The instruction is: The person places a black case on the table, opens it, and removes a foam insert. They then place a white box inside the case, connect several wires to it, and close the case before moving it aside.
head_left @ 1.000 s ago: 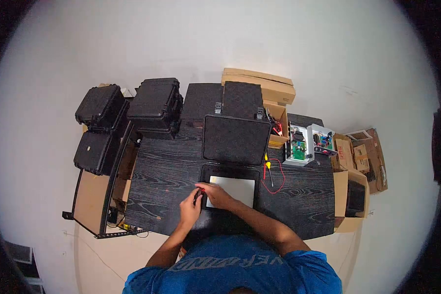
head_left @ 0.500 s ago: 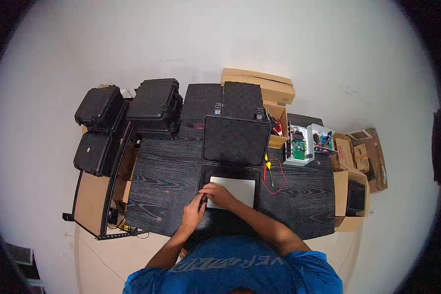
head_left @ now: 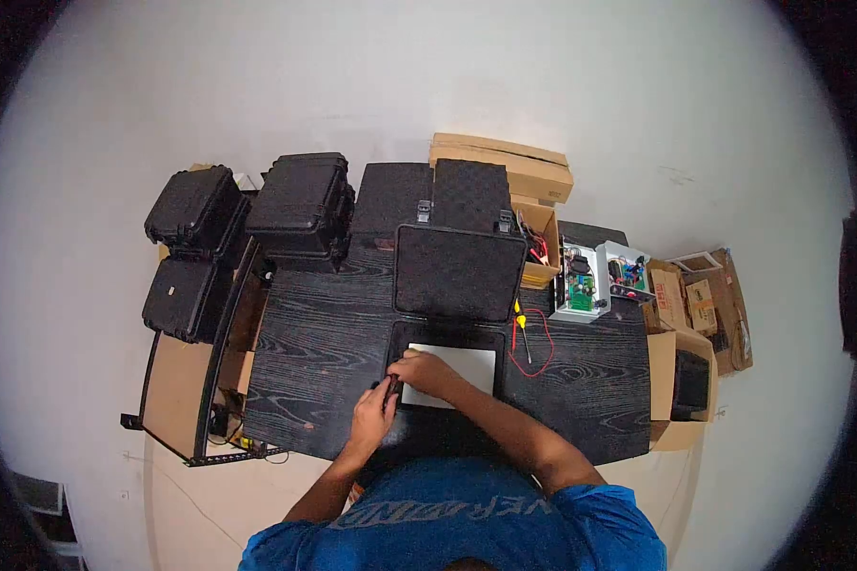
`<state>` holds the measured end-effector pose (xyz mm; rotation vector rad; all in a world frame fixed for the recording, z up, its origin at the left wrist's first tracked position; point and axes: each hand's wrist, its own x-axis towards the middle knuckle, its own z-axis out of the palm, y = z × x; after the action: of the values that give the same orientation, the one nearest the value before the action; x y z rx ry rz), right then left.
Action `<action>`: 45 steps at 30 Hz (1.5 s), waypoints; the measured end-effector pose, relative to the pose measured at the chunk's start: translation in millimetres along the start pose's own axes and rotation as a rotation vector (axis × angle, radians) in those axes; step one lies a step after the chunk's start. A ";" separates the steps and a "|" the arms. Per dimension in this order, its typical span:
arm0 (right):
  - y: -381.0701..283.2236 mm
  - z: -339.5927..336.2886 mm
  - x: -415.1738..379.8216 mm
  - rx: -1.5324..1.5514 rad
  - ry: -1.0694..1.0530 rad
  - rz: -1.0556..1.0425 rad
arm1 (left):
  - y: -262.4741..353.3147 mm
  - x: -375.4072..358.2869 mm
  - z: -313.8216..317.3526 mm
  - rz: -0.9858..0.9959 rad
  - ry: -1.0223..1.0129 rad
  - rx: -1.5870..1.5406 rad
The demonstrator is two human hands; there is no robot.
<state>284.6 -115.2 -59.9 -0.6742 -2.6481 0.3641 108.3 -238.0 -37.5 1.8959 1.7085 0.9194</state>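
Note:
In the head view, a black hard case (head_left: 501, 354) lies with its lid (head_left: 459, 273) raised on the dark wood-grain table. A pale flat panel (head_left: 471, 366) sits inside its base. Both hands meet at the panel's left side, over the case's left rim. My right hand (head_left: 425, 373) reaches across the panel with curled fingers, partly covering it. Just below and to the left, my left hand (head_left: 371, 417) is closed too, its fingertips close to the right hand's. Something small and dark shows between them; its kind is hidden.
Right of the case lie a yellow-handled screwdriver (head_left: 521, 322) and a red wire (head_left: 548, 354). Two white boxes with circuit boards (head_left: 581, 285) stand farther right. Black cases (head_left: 300, 200) are stacked at back left. An open cardboard box (head_left: 541, 271) holds cables. Another carton (head_left: 671, 381) stands at right.
My right hand has shifted slightly, its fingers more curled than before. My left hand stays nearly in place at the case's left edge.

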 end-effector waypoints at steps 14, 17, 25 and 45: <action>-10.6 -1.0 -10.4 0.150 -0.039 0.259 | 5.5 25.5 2.2 0.154 0.085 0.070; -12.5 11.0 -8.5 0.144 -0.044 0.251 | 3.9 31.4 0.3 0.071 0.061 0.066; -14.4 -5.3 -9.3 0.228 -0.084 0.254 | -1.5 34.9 2.1 0.103 0.069 0.103; 39.9 -87.1 -136.7 0.242 0.727 0.782 | -34.6 44.6 11.7 0.155 0.081 -0.033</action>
<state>448.4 -136.5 -36.2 -1.4177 -1.5571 0.5089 93.4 -187.6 -61.3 2.0176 1.5980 1.0894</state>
